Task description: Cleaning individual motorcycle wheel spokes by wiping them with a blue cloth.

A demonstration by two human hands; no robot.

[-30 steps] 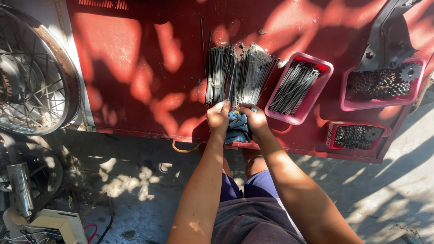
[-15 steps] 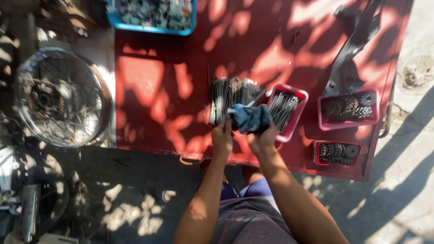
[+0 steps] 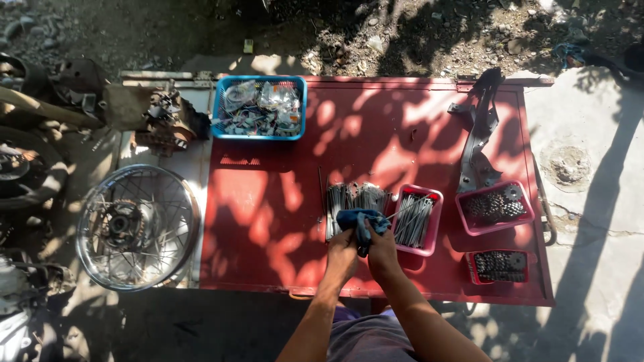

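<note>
My left hand (image 3: pixel 341 252) and my right hand (image 3: pixel 382 251) both grip a crumpled blue cloth (image 3: pixel 361 222) over a red metal panel (image 3: pixel 268 201) that lies flat like a table. A thin metal spoke (image 3: pixel 404 212) sticks out of the cloth toward the right. Just beyond the cloth lies a pile of loose grey spokes (image 3: pixel 355 198). A pink tray (image 3: pixel 416 220) holding more spokes sits right beside my right hand.
A blue basket (image 3: pixel 260 107) of bagged small parts stands at the panel's far edge. Two pink trays (image 3: pixel 495 208) (image 3: pixel 500 266) of sprockets and chain sit at the right, next to a bent metal bracket (image 3: pixel 477 134). A spoked wheel (image 3: pixel 137 226) lies on the ground to the left.
The view has pulled back and now shows the whole panel and the ground around it. My hands stay together on the blue cloth, which now sits nearer the pink spoke tray.
</note>
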